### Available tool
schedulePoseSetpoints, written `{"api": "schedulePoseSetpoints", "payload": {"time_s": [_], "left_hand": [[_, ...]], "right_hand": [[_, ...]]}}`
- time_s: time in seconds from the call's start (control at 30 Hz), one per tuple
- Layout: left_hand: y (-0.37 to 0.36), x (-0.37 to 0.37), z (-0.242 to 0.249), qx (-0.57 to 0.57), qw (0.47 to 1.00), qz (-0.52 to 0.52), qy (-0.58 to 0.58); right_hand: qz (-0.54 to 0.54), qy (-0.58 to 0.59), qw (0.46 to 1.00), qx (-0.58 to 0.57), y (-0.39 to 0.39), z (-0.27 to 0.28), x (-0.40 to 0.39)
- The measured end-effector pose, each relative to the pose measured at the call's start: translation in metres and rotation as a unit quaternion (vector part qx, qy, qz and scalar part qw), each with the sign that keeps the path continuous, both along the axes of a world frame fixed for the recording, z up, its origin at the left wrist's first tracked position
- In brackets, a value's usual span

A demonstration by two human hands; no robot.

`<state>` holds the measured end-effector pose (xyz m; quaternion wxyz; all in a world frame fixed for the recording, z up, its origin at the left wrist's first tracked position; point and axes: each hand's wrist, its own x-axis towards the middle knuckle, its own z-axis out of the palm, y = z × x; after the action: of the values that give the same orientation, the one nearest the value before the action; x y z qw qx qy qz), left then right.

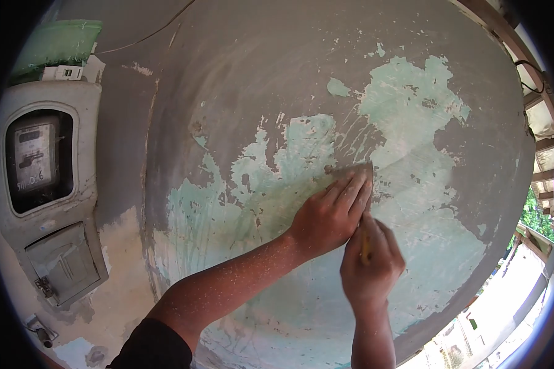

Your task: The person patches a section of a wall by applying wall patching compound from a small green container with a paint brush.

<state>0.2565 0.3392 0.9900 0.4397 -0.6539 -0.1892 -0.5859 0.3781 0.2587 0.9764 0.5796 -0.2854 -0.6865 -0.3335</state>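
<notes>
My right hand (375, 264) is wrapped round the yellowish handle of a paint scraper (366, 247), low and right of centre. Over the scraper's blade lies my left hand (329, 216), its fingers pressed together and pointing up to the right. A thin dark edge of the blade shows just past the fingertips; the rest is hidden. The blade meets the wall where grey paint (246, 80) is gone in ragged patches, baring a pale green layer (406, 129). White specks dot the left forearm.
At the left, an electricity meter box (49, 95) with a small locked door (64, 261) is fixed to the wall. A green cover (58, 40) sits above it. A thin cable (148, 34) runs along the top. Roof beams (545, 144) and bright daylight border the right side.
</notes>
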Motion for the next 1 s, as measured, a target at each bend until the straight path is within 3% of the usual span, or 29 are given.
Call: {"api": "schedulePoseSetpoints", "payload": {"time_s": [0.23, 0.63, 0.77, 1.0], "left_hand": [[0.008, 0.006, 0.0, 0.003, 1.0, 0.003, -0.014], [0.015, -0.002, 0.021, 0.007, 0.995, -0.085, -0.047], [0.014, 0.0, 0.01, 0.025, 0.999, -0.025, -0.023], [0.022, -0.006, 0.044, 0.028, 0.998, -0.051, -0.033]], "right_hand": [[-0.035, 0.013, 0.999, 0.038, 0.006, 0.004, -0.001], [-0.038, -0.002, 0.998, 0.048, -0.006, 0.033, -0.018], [-0.064, 0.002, 0.997, 0.053, 0.008, 0.01, -0.011], [-0.042, 0.012, 0.997, 0.061, 0.014, 0.043, -0.021]]}}
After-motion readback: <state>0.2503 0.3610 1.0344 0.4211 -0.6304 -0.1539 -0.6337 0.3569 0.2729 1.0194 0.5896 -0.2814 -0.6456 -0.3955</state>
